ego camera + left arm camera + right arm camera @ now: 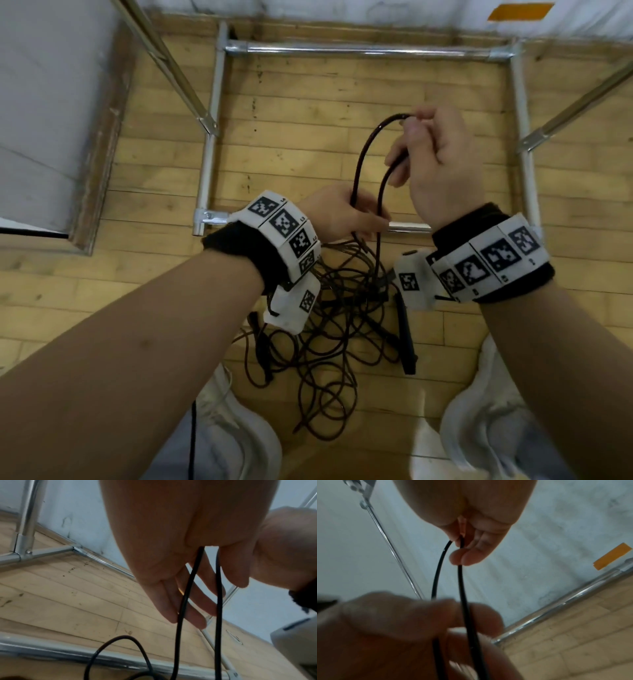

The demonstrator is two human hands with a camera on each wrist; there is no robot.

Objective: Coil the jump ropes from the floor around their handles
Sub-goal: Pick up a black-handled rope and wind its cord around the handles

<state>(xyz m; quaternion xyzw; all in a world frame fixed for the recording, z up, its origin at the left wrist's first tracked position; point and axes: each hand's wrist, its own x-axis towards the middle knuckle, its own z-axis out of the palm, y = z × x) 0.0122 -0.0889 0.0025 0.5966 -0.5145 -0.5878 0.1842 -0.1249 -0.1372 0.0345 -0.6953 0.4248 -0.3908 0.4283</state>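
Note:
A dark jump rope [359, 164] rises from the floor as a tall narrow loop. My right hand [435, 157] pinches the top of that loop between thumb and curled fingers [471, 557]. Lower down, my left hand [342, 214] holds both strands [182, 601] between thumb and fingers; the right wrist view shows that hand [419, 616] blurred around the strands [462, 588]. Below my wrists a tangle of rope [329, 342] lies on the wooden floor with black handles, one long handle [406, 339] at its right. Whether the tangle is one rope or more I cannot tell.
A rectangular frame of shiny metal pipes [370, 48] lies on the plank floor around the work spot, with slanted struts [164, 65] rising at both sides. A white board [44, 102] is at the left. My knees in pale trousers [489, 418] flank the tangle.

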